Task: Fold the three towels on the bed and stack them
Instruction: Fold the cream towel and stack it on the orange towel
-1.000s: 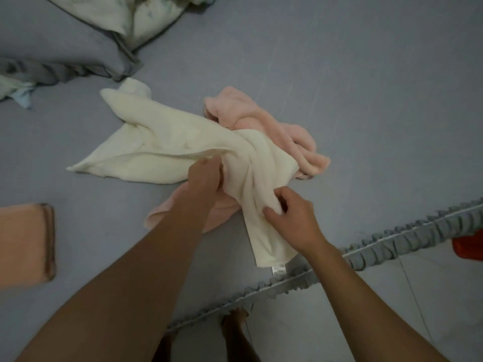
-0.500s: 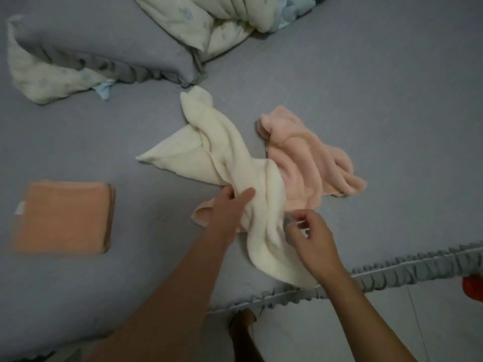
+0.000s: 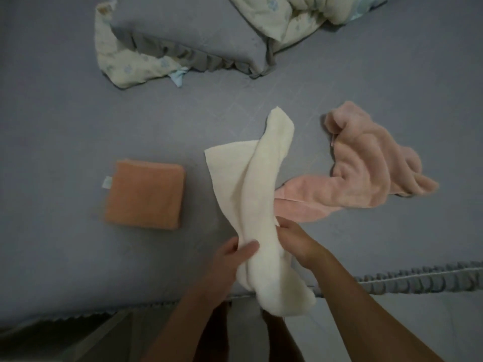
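Lying on the bed (image 3: pixel 65 126), a folded orange towel (image 3: pixel 145 195) sits left of the cream towel (image 3: pixel 257 205), a crumpled pink towel (image 3: pixel 366 168) right of it with one flap running under it, a pillow (image 3: pixel 188 37) beyond. The left hand (image 3: pixel 230 259) and right hand (image 3: pixel 295 241) both grip the cream towel's bunched lower part from either side, its end hanging past the bed's edge.

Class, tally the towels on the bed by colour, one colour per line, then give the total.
Orange towel, folded: 1
Cream towel, held in both hands: 1
Pink towel, crumpled: 1
Total: 3
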